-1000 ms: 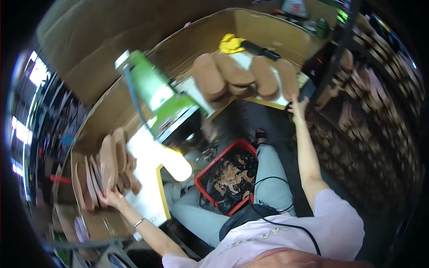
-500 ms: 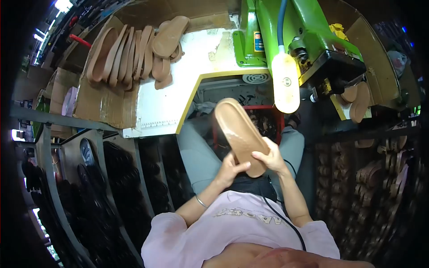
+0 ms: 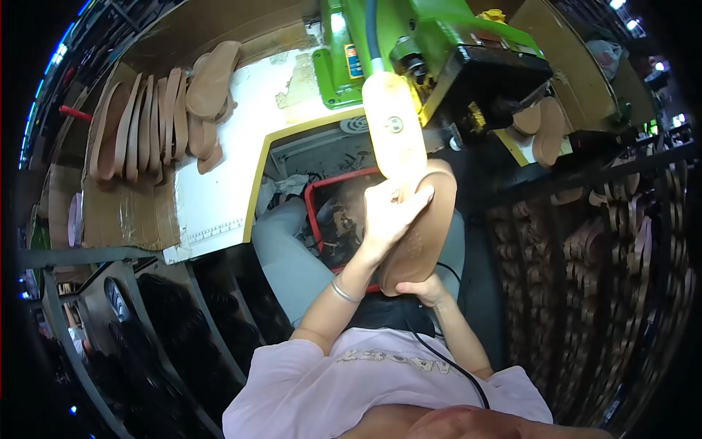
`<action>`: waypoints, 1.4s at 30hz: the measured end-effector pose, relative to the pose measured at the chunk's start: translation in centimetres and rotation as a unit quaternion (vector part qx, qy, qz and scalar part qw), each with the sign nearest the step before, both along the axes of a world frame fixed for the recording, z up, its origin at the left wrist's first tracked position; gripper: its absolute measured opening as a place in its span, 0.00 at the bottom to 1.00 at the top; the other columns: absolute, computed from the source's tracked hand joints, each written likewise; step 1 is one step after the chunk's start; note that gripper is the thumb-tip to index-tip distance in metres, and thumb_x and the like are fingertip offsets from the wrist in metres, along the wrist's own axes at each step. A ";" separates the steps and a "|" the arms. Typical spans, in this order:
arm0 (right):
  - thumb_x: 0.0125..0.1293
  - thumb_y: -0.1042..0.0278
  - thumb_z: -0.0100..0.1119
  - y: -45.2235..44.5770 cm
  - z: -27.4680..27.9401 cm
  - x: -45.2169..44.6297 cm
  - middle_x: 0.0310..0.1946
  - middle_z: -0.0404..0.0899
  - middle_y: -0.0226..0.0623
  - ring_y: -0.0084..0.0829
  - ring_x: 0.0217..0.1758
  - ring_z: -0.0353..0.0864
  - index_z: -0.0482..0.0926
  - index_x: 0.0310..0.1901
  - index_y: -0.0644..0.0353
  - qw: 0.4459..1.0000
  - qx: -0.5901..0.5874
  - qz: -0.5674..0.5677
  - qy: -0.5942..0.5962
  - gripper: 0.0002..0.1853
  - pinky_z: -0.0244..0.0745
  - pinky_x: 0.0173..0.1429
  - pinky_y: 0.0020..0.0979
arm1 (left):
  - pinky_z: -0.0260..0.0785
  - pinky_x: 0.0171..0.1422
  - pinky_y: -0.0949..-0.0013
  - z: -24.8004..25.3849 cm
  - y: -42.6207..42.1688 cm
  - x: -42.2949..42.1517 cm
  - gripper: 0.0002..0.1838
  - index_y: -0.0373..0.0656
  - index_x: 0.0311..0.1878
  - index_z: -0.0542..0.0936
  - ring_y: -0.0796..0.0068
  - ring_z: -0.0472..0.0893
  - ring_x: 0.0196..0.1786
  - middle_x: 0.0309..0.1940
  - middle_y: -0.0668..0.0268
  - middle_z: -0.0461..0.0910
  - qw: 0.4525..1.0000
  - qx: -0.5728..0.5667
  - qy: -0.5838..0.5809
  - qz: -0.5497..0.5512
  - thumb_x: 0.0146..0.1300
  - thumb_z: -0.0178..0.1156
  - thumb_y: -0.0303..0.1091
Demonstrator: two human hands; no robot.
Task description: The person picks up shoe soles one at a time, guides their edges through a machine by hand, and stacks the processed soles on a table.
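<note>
A tan shoe sole (image 3: 425, 234) is held upright, slightly tilted, in front of my lap. My left hand (image 3: 391, 216) grips its upper left edge, thumb on the sole's face. Lower down, my right hand (image 3: 426, 287) is closed round the sole's bottom end. The lit yellow-white lamp (image 3: 395, 124) hangs just above my left hand and the sole's top. Behind the lamp stands the green machine (image 3: 453, 25) with a black head (image 3: 490, 80). Several more soles (image 3: 146, 128) lean in a row at the left of the white table (image 3: 219, 183).
Under the table a red bin (image 3: 313, 216) holds scraps. Two soles (image 3: 548, 132) lie right of the machine. Cardboard walls (image 3: 131, 216) border the table. Racks of soles (image 3: 585, 271) stand at the right, racks of dark soles (image 3: 175, 314) at the left. A cable runs over my lap.
From reaching apart to both sides, my hands have come together on one sole. Since half a second ago, my left hand has moved up along it, and the sole has turned and risen toward the lamp.
</note>
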State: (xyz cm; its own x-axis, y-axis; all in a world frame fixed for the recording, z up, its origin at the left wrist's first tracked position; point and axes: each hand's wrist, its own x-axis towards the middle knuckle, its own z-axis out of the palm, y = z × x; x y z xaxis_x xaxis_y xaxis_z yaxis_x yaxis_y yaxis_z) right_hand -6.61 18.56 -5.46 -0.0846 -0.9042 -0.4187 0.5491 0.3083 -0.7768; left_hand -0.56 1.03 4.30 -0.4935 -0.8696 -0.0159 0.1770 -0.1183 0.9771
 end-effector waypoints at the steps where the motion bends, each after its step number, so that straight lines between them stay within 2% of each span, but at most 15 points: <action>1: 0.49 0.76 0.68 0.1 -0.6 0.5 0.45 0.77 0.37 0.28 0.46 0.76 0.70 0.52 0.66 1.000 0.005 0.009 -0.027 0.27 0.72 0.52 0.28 | 0.67 0.30 0.80 0.2 -0.5 -0.6 0.09 0.33 0.34 0.80 0.84 0.75 0.27 0.26 0.67 0.80 1.000 -0.004 -0.008 -0.006 0.53 0.65 0.29; 2: 0.50 0.76 0.67 0.3 -1.0 0.9 0.45 0.76 0.37 0.28 0.46 0.76 0.70 0.52 0.66 0.998 0.009 0.018 -0.054 0.26 0.72 0.52 0.28 | 0.65 0.26 0.79 0.3 -0.9 -0.9 0.09 0.34 0.31 0.80 0.85 0.73 0.24 0.22 0.70 0.78 0.999 -0.026 -0.008 -0.016 0.53 0.65 0.31; 7: 0.52 0.79 0.64 1.0 0.2 2.1 0.47 0.75 0.37 0.27 0.47 0.75 0.69 0.52 0.67 0.999 -0.011 -0.020 -0.026 0.24 0.72 0.50 0.27 | 0.62 0.26 0.77 1.1 -1.7 0.2 0.08 0.36 0.25 0.78 0.85 0.70 0.23 0.21 0.72 0.76 0.995 -0.092 -0.032 -0.024 0.54 0.64 0.30; 9: 0.51 0.80 0.63 1.9 0.9 1.9 0.47 0.74 0.37 0.27 0.48 0.75 0.68 0.53 0.66 0.997 -0.019 -0.069 0.021 0.25 0.72 0.50 0.27 | 0.63 0.27 0.77 -0.5 -1.6 0.5 0.06 0.36 0.26 0.78 0.85 0.71 0.24 0.22 0.72 0.76 0.998 -0.041 0.002 -0.038 0.55 0.63 0.28; 13: 0.51 0.78 0.64 3.9 2.6 -0.2 0.38 0.79 0.38 0.27 0.40 0.78 0.74 0.45 0.69 0.989 0.013 -0.126 0.081 0.18 0.74 0.46 0.27 | 0.62 0.27 0.77 -2.1 -0.9 0.7 0.05 0.34 0.31 0.79 0.85 0.70 0.24 0.22 0.73 0.75 0.997 0.010 0.074 -0.014 0.55 0.62 0.27; 15: 0.51 0.76 0.64 4.2 3.7 -1.2 0.35 0.80 0.39 0.26 0.36 0.79 0.76 0.40 0.70 0.983 0.011 -0.151 0.102 0.14 0.74 0.43 0.26 | 0.68 0.36 0.79 -2.7 -1.0 1.3 0.09 0.33 0.39 0.81 0.84 0.74 0.30 0.29 0.68 0.80 0.996 0.025 0.088 -0.024 0.55 0.63 0.25; 21: 0.51 0.73 0.62 4.8 4.3 -6.7 0.42 0.77 0.39 0.26 0.44 0.75 0.73 0.45 0.71 0.922 -0.059 -0.301 0.237 0.19 0.68 0.51 0.26 | 0.66 0.35 0.80 -2.9 -0.7 1.8 0.07 0.33 0.38 0.80 0.85 0.72 0.29 0.26 0.70 0.78 0.991 0.063 0.109 -0.043 0.55 0.62 0.25; 26: 0.56 0.74 0.56 0.9 6.1 -12.1 0.43 0.73 0.41 0.28 0.47 0.72 0.67 0.46 0.70 0.871 -0.135 -0.404 0.246 0.17 0.65 0.56 0.27 | 0.64 0.33 0.81 -1.9 -0.5 1.8 0.06 0.33 0.37 0.79 0.87 0.70 0.27 0.24 0.72 0.75 0.989 0.071 0.121 -0.042 0.56 0.61 0.24; 31: 0.60 0.73 0.51 -4.6 7.0 -15.6 0.46 0.71 0.39 0.29 0.51 0.71 0.66 0.50 0.65 0.881 -0.192 -0.373 0.217 0.16 0.65 0.57 0.30 | 0.63 0.32 0.82 -1.7 -1.0 3.0 0.09 0.32 0.41 0.78 0.88 0.70 0.27 0.26 0.72 0.75 0.996 0.012 0.086 -0.038 0.56 0.61 0.23; 34: 0.59 0.73 0.50 -7.1 6.8 -14.7 0.45 0.72 0.38 0.28 0.50 0.71 0.66 0.50 0.64 0.899 -0.193 -0.354 0.171 0.16 0.65 0.57 0.28 | 0.64 0.33 0.84 -0.6 -1.3 4.4 0.18 0.31 0.50 0.74 0.88 0.72 0.29 0.33 0.69 0.77 0.994 0.053 0.100 0.008 0.55 0.62 0.23; 37: 0.59 0.72 0.51 -8.5 6.7 -12.7 0.44 0.72 0.37 0.27 0.49 0.71 0.66 0.48 0.63 0.910 -0.195 -0.322 0.176 0.15 0.66 0.56 0.28 | 0.69 0.51 0.76 -0.6 -2.0 7.1 0.21 0.29 0.51 0.72 0.77 0.77 0.45 0.44 0.61 0.77 0.993 0.061 0.094 0.027 0.53 0.62 0.22; 38: 0.59 0.73 0.51 -9.0 6.7 -11.9 0.44 0.73 0.36 0.26 0.48 0.72 0.66 0.48 0.62 0.913 -0.199 -0.317 0.165 0.14 0.66 0.55 0.27 | 0.67 0.55 0.73 -1.0 -2.1 8.0 0.22 0.29 0.53 0.70 0.75 0.76 0.47 0.45 0.60 0.76 0.993 0.062 0.092 0.031 0.54 0.61 0.23; 39: 0.59 0.73 0.51 -9.3 6.8 -11.1 0.42 0.73 0.35 0.25 0.47 0.72 0.67 0.47 0.62 0.917 -0.200 -0.307 0.157 0.14 0.67 0.54 0.26 | 0.70 0.50 0.74 -1.9 -2.1 8.9 0.21 0.29 0.52 0.71 0.76 0.77 0.45 0.44 0.60 0.77 0.991 0.067 0.103 0.056 0.54 0.61 0.22; 41: 0.58 0.74 0.52 -10.1 7.1 -9.6 0.42 0.73 0.35 0.24 0.46 0.72 0.67 0.46 0.62 0.923 -0.204 -0.292 0.144 0.14 0.67 0.53 0.25 | 0.70 0.51 0.74 -2.5 -1.8 10.7 0.21 0.30 0.53 0.70 0.75 0.77 0.46 0.45 0.60 0.76 0.988 0.091 0.093 0.081 0.55 0.60 0.22; 42: 0.57 0.76 0.54 -10.6 7.6 -8.8 0.36 0.74 0.31 0.19 0.38 0.73 0.68 0.44 0.60 0.923 -0.202 -0.300 0.131 0.13 0.69 0.44 0.22 | 0.70 0.51 0.74 -2.9 -1.6 11.6 0.21 0.30 0.53 0.70 0.75 0.77 0.46 0.45 0.60 0.76 0.989 0.091 0.092 0.077 0.55 0.60 0.22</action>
State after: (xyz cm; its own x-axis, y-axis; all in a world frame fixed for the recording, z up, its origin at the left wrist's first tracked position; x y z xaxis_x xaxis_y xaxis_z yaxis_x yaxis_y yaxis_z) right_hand -15.42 7.94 2.11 -0.6715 -0.7394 0.0480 0.3038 -0.3339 -0.8923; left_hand 11.09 -0.52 1.37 -0.3640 -0.9259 -0.1012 0.3799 -0.2468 0.8915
